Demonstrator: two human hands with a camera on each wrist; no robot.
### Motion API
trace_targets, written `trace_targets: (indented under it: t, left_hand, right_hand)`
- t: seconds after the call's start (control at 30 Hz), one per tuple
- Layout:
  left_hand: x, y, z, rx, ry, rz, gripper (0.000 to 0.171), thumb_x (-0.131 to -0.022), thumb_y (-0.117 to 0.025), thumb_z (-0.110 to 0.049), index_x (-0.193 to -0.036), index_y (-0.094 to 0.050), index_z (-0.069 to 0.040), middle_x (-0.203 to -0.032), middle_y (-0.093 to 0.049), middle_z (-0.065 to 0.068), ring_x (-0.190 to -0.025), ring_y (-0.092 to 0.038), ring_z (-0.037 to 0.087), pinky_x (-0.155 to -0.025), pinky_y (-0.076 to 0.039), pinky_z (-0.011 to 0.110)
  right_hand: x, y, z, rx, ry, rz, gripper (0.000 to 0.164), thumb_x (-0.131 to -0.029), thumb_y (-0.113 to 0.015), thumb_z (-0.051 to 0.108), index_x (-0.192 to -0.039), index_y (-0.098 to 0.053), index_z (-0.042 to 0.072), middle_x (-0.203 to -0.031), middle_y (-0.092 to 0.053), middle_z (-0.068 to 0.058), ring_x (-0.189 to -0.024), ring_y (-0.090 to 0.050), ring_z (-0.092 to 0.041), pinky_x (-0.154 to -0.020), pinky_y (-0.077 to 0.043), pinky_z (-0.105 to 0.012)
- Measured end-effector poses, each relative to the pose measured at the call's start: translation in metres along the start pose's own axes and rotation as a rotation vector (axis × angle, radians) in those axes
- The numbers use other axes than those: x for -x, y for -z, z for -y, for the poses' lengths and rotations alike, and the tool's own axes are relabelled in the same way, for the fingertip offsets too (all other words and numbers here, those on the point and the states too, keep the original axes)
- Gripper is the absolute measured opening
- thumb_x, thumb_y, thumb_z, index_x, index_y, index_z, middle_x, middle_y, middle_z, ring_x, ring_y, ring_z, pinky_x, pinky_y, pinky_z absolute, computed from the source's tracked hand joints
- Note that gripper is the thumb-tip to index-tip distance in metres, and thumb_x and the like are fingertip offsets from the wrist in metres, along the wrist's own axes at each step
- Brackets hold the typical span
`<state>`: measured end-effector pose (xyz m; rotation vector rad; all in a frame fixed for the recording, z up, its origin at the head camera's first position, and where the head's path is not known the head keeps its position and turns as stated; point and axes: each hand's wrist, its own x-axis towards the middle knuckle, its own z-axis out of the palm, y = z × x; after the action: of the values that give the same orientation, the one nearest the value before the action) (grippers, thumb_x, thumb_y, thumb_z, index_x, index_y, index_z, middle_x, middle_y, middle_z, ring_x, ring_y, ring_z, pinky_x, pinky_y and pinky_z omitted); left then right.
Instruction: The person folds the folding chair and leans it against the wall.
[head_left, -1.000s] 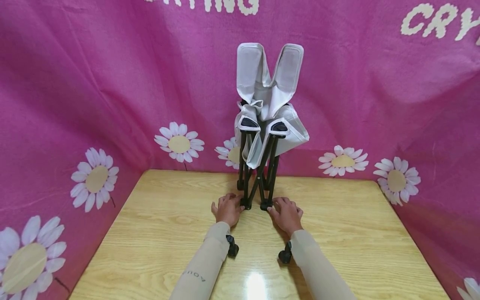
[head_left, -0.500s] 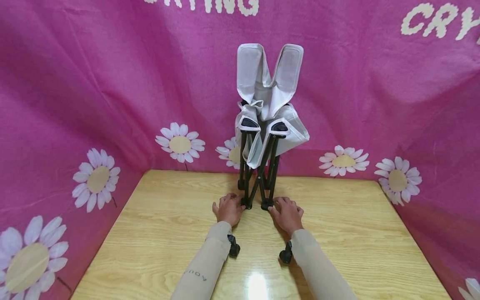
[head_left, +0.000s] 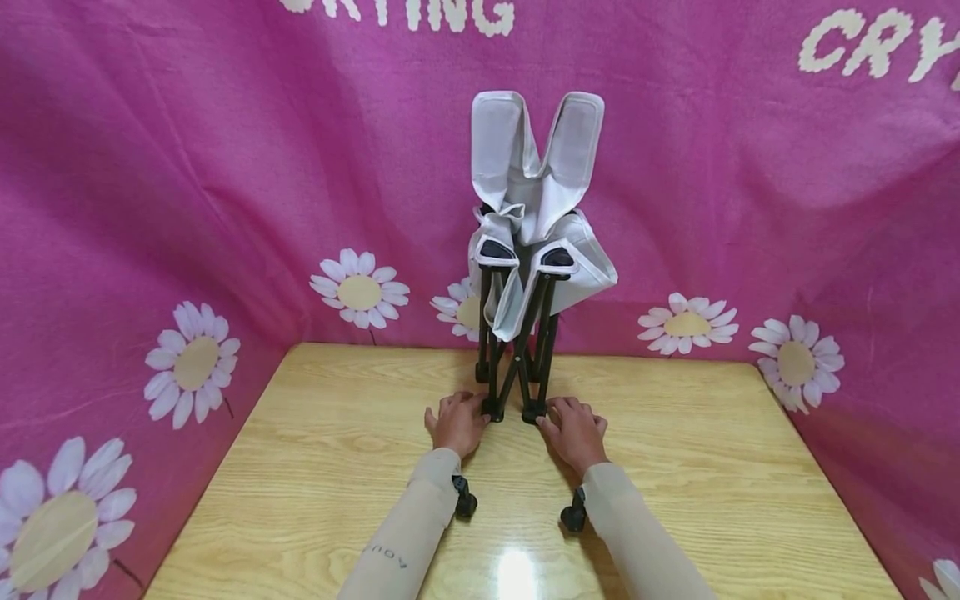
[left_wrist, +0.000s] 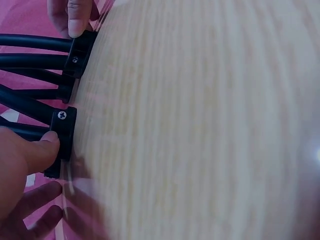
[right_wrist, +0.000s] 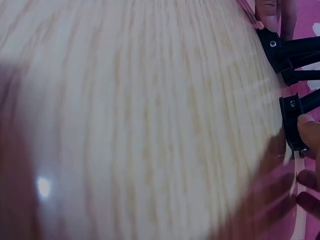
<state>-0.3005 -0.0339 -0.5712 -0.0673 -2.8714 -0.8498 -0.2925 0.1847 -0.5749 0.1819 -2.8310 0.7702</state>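
Observation:
A folded camping chair [head_left: 517,358] with a pale grey-white fabric seat and black crossed legs stands upright at the far side of the table. My left hand [head_left: 460,423] is at its front left foot [left_wrist: 64,132]; in the left wrist view the thumb presses the foot's near face and the other fingers reach behind. At the front right foot [right_wrist: 291,120], my right hand [head_left: 576,435] pinches in the same way, thumb in front. The fabric hangs in folds, with two flaps sticking up at the top. The rear legs are partly hidden behind the front ones.
The chair stands on a light wood-grain table [head_left: 337,483]. Close behind it hangs a magenta cloth [head_left: 390,167] with white daisies and lettering, which also runs along both sides. A small black camera [head_left: 573,512] sits at each wrist.

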Motion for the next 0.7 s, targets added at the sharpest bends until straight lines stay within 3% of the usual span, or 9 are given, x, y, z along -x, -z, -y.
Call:
trace_targets:
  t: [0.37, 0.7]
  left_hand:
    - [-0.001, 0.005, 0.003, -0.051, -0.061, -0.049, 0.033, -0.088, -0.069, -0.036, -0.120, -0.069, -0.029, -0.124, -0.063, 0.003, -0.118, -0.051, 0.033, -0.104, -0.015, 0.068]
    - [0.000, 0.013, 0.007, -0.149, -0.121, -0.124, 0.033, -0.093, -0.060, -0.044, -0.120, -0.069, -0.027, -0.128, -0.061, 0.005, -0.122, -0.050, 0.030, -0.105, -0.017, 0.068]
  right_hand:
    - [0.002, 0.010, -0.002, 0.044, -0.030, -0.050, 0.043, -0.088, -0.069, 0.042, -0.118, -0.065, 0.011, -0.127, -0.058, -0.015, -0.114, -0.050, -0.038, -0.094, -0.029, -0.062]
    - [0.003, 0.018, -0.003, 0.055, -0.015, -0.007, 0.054, -0.091, -0.064, 0.043, -0.135, -0.055, 0.013, -0.142, -0.046, -0.020, -0.129, -0.040, -0.042, -0.100, -0.022, -0.072]
